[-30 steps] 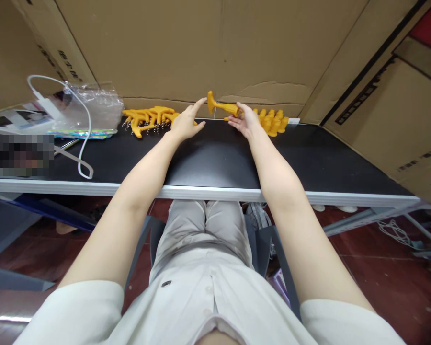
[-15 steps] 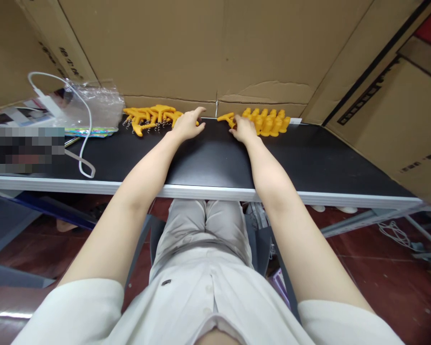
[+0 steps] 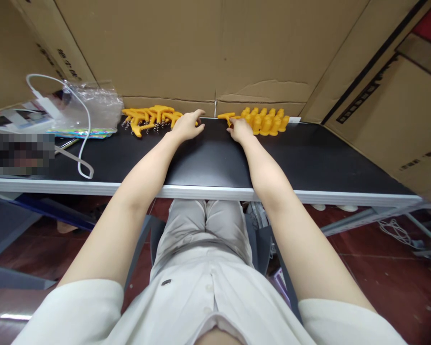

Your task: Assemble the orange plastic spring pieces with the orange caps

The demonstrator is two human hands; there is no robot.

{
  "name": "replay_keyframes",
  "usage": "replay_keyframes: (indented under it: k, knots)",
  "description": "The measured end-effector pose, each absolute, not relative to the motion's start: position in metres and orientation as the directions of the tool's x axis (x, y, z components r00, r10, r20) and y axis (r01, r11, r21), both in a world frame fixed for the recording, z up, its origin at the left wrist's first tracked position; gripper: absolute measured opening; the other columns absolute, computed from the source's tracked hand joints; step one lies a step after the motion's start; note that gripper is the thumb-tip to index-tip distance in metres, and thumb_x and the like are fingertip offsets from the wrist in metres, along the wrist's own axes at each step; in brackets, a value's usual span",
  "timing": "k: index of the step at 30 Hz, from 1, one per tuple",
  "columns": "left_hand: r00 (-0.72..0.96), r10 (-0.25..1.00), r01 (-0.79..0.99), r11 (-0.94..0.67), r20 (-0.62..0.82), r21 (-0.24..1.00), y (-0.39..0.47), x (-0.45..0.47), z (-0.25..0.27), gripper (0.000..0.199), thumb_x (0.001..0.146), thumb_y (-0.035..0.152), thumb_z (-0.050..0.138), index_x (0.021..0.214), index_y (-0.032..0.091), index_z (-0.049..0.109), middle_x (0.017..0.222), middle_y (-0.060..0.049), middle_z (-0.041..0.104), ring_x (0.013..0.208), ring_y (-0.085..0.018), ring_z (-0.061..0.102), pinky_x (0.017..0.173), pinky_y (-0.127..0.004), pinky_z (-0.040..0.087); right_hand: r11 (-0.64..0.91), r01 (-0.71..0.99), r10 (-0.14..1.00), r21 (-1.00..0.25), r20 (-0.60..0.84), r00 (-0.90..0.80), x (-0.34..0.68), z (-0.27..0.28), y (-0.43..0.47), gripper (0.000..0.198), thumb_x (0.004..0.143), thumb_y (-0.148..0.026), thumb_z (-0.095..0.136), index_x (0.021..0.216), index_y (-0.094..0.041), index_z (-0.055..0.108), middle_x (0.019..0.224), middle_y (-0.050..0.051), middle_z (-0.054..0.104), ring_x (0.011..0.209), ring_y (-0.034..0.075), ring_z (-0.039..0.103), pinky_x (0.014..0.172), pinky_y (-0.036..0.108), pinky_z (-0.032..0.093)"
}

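Note:
My right hand (image 3: 242,130) is closed on a yellow T-handled corkscrew (image 3: 226,116), whose crossbar sticks out beyond the fingertips; its lower part is hidden. Just right of this hand stand several yellow sleeves (image 3: 269,123), upright and close together. My left hand (image 3: 187,126) hovers over the table's back half with thumb and fingers apart, and nothing shows between them. Touching or nearly touching its left side is a pile of yellow corkscrews (image 3: 149,117), their wire spirals pointing downward.
A black table (image 3: 211,158) with a metal front edge lies before me, walled by cardboard (image 3: 215,52) at the back and sides. On the left are a clear plastic bag (image 3: 93,108), a white cable (image 3: 90,124) and flat colourful packets (image 3: 93,132).
The corkscrew in my right hand has turned, and its crossbar now lies nearly level. That hand has shifted slightly left, away from the sleeves. My left hand has stayed almost still.

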State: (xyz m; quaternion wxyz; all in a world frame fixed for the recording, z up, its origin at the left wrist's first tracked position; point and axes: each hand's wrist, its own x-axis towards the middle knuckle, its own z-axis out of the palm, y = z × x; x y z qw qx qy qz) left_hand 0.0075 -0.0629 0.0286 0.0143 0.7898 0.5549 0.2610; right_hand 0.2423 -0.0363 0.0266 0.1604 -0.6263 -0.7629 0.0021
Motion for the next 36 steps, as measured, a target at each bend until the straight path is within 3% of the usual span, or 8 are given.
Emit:
replay_keyframes:
  k: [14,17,20,22,24,29,32,36]
  knots:
    - [0.256,0.894,0.871,-0.378,0.367,0.313,-0.065,0.01,0.031,0.058,0.102,0.024,0.062,0.16,0.017,0.066,0.136,-0.013,0.081,0.134,-0.032,0.073,0.123,-0.043,0.052,0.198,0.934,0.937,-0.296,0.338,-0.092,0.227,0.007,-0.013,0.056,0.108,-0.013,0.06,0.163,-0.01,0.065,0.166,0.025,0.066,0.162,0.039,0.057,0.137,0.064,0.042]
    - [0.256,0.895,0.872,-0.377,0.365,0.312,-0.064,0.01,0.031,0.056,0.102,0.024,0.062,0.158,0.017,0.068,0.135,-0.012,0.081,0.133,-0.031,0.073,0.123,-0.042,0.051,0.196,0.912,0.948,-0.359,0.309,-0.082,0.227,0.007,-0.011,0.064,0.107,-0.013,0.058,0.171,-0.013,0.057,0.181,0.021,0.05,0.174,0.035,0.042,0.144,0.065,0.03]
    - [0.259,0.892,0.867,-0.384,0.371,0.317,-0.063,0.009,0.03,0.055,0.102,0.024,0.063,0.156,0.018,0.069,0.134,-0.011,0.081,0.132,-0.031,0.073,0.123,-0.041,0.051,0.151,0.907,0.972,-0.394,0.227,-0.063,0.224,0.011,-0.015,0.071,0.108,-0.014,0.054,0.179,-0.005,0.044,0.192,0.019,0.027,0.183,0.028,0.019,0.149,0.056,0.017]
    - [0.261,0.891,0.867,-0.386,0.371,0.316,-0.063,0.009,0.03,0.055,0.102,0.024,0.063,0.156,0.017,0.069,0.134,-0.012,0.081,0.132,-0.031,0.073,0.122,-0.041,0.052,0.144,0.898,0.978,-0.416,0.2,-0.064,0.224,0.014,-0.014,0.075,0.109,-0.014,0.053,0.18,-0.001,0.037,0.194,0.019,0.018,0.184,0.028,0.013,0.149,0.054,0.014]
    - [0.261,0.891,0.87,-0.384,0.372,0.308,-0.063,0.009,0.03,0.055,0.103,0.024,0.062,0.157,0.016,0.069,0.134,-0.012,0.081,0.132,-0.031,0.073,0.122,-0.041,0.052,0.165,0.868,0.972,-0.469,0.227,-0.063,0.228,0.016,-0.009,0.071,0.11,-0.015,0.05,0.179,-0.002,0.04,0.194,0.019,0.02,0.183,0.029,0.017,0.149,0.057,0.015]
    - [0.27,0.882,0.871,-0.394,0.386,0.292,-0.062,0.008,0.028,0.055,0.103,0.026,0.061,0.157,0.016,0.069,0.133,-0.013,0.082,0.132,-0.031,0.073,0.12,-0.041,0.054,0.251,0.813,0.901,-0.526,0.434,0.002,0.26,0.015,0.006,0.057,0.111,-0.019,0.049,0.167,-0.016,0.058,0.181,0.017,0.051,0.18,0.032,0.028,0.145,0.071,0.012]
    - [0.277,0.877,0.867,-0.404,0.392,0.291,-0.059,0.007,0.026,0.056,0.101,0.027,0.061,0.156,0.018,0.07,0.132,-0.011,0.082,0.13,-0.031,0.073,0.121,-0.043,0.054,0.274,0.827,0.883,-0.49,0.469,-0.015,0.279,0.015,0.0,0.049,0.111,-0.017,0.051,0.158,-0.014,0.064,0.183,0.022,0.046,0.181,0.035,0.023,0.141,0.078,0.003]
    - [0.273,0.884,0.88,-0.389,0.379,0.274,-0.057,0.006,0.027,0.054,0.102,0.027,0.059,0.154,0.016,0.072,0.135,-0.013,0.081,0.132,-0.032,0.072,0.124,-0.045,0.053,0.187,0.889,0.908,-0.418,0.418,0.006,0.284,0.017,-0.015,0.055,0.112,-0.007,0.035,0.159,-0.014,0.062,0.184,0.024,0.044,0.183,0.032,0.019,0.135,0.085,-0.001]
